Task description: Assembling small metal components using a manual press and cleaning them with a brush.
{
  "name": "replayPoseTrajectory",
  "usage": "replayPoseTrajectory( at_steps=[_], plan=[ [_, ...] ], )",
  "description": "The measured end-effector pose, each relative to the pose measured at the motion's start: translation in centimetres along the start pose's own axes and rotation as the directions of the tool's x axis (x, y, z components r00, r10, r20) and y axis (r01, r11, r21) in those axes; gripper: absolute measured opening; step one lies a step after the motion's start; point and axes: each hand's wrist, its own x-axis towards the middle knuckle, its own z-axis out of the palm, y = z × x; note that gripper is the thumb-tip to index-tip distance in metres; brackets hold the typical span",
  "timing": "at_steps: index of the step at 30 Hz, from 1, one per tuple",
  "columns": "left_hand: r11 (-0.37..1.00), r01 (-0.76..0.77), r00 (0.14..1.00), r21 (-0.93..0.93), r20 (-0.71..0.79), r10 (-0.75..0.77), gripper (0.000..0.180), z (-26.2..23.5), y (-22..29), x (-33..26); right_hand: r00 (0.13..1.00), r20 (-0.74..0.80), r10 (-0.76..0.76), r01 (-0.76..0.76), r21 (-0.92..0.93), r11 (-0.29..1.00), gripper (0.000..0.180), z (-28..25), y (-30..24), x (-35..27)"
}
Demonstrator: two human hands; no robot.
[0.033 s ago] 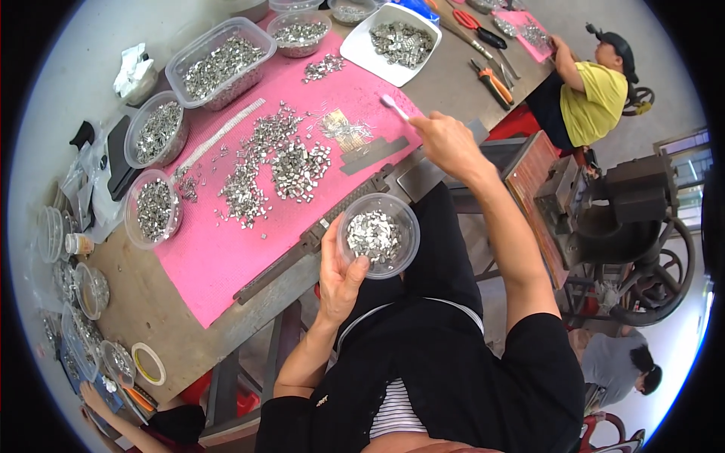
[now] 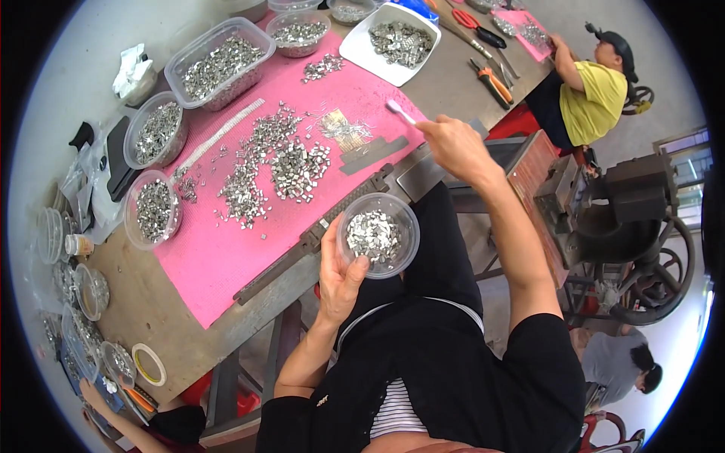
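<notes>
The left hand (image 2: 341, 283) grips a round clear plastic bowl (image 2: 411, 243) just off the near edge of the pink mat (image 2: 215, 264), thumb at the rim; small silvery metal pieces (image 2: 374, 235) lie inside. The right hand (image 2: 458, 148) grasps a toothbrush (image 2: 405, 115), its head above the mat's right end. The bowl partly hides the left fingers; the right hand hides the handle's rear. The mat covers part of a brown counter (image 2: 124, 291). Right of the mat stands a handwheel machine (image 2: 642, 226).
</notes>
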Motion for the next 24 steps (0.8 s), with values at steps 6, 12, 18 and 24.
replayPoseTrajectory(
  at_steps=[6,12,18,24],
  plan=[
    [1.0,-0.015,1.0,0.006,-0.004,0.015,0.083,0.0,0.0,0.0,0.985,-0.17,-0.003,-0.006,-0.056,0.998,0.027,-1.0,0.3,-0.8],
    [1.0,-0.01,1.0,-0.005,0.004,0.01,0.083,0.1,0.1,0.0,0.984,-0.152,0.093,-0.125,-0.217,0.968,0.037,0.4,-0.1,-0.1],
    [1.0,-0.004,1.0,-0.008,0.014,0.004,0.084,0.1,0.0,0.2,0.984,-0.176,0.01,-0.058,-0.267,0.962,0.029,1.0,0.8,1.3],
    [1.0,-0.012,1.0,-0.022,-0.021,0.011,0.085,0.1,-0.1,0.0,0.984,-0.131,-0.125,0.1,-0.18,0.979,0.026,-0.4,-1.2,-0.4]
  ],
)
